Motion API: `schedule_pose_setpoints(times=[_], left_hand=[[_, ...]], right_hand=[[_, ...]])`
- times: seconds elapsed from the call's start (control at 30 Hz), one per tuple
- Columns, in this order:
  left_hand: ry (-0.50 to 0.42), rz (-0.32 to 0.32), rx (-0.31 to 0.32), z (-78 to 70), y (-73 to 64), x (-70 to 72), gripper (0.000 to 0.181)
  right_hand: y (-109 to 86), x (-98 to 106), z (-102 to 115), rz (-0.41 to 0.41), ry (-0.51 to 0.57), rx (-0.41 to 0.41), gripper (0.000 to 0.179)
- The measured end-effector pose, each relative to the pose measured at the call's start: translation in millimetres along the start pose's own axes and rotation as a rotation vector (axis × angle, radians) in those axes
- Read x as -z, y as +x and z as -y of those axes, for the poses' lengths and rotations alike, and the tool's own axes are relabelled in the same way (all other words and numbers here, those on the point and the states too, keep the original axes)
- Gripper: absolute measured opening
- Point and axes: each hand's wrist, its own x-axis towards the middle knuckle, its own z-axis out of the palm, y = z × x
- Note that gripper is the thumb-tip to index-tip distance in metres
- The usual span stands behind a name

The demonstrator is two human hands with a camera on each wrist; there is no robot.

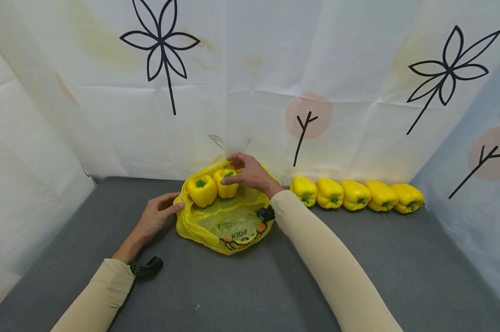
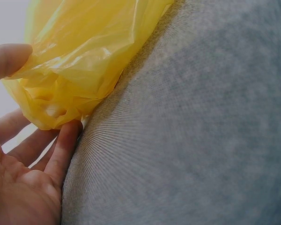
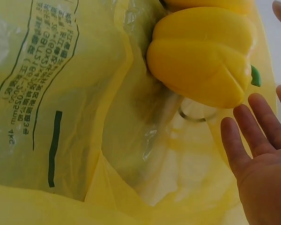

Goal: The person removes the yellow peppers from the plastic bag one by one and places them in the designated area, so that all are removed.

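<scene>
A yellow plastic bag (image 1: 225, 230) lies on the dark table with its mouth spread. Inside it, toward the back, sit two yellow bell peppers, the left one (image 1: 202, 191) and the right one (image 1: 225, 183). My left hand (image 1: 156, 214) holds the bag's left edge, thumb on one side and fingers on the other, as the left wrist view also shows. Over the bag's far right side, my right hand (image 1: 251, 173) is spread beside the right pepper. In the right wrist view its straight fingers (image 3: 253, 126) reach close to that pepper's green stem end, gripping nothing.
Several more yellow bell peppers (image 1: 355, 195) lie in a row along the back of the grey table (image 1: 241, 290), right of the bag. A white patterned curtain (image 1: 250, 60) stands directly behind. Black bands (image 1: 146, 267) are on the wrists.
</scene>
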Motion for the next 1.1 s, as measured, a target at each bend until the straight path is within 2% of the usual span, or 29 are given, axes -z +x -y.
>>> schedule_pose_setpoints(times=[0.57,1.1], left_hand=[[0.028,-0.010,0.022,-4.2,-0.2,-0.6,0.052],[0.023,-0.004,0.023,-5.4,-1.2,0.0,0.053]], right_hand=[[2.8,-3.9,-4.8,0.039,-0.026,-0.051,0.077],[0.2,-9.0,-7.6,0.050,-0.111,-0.074,0.076]])
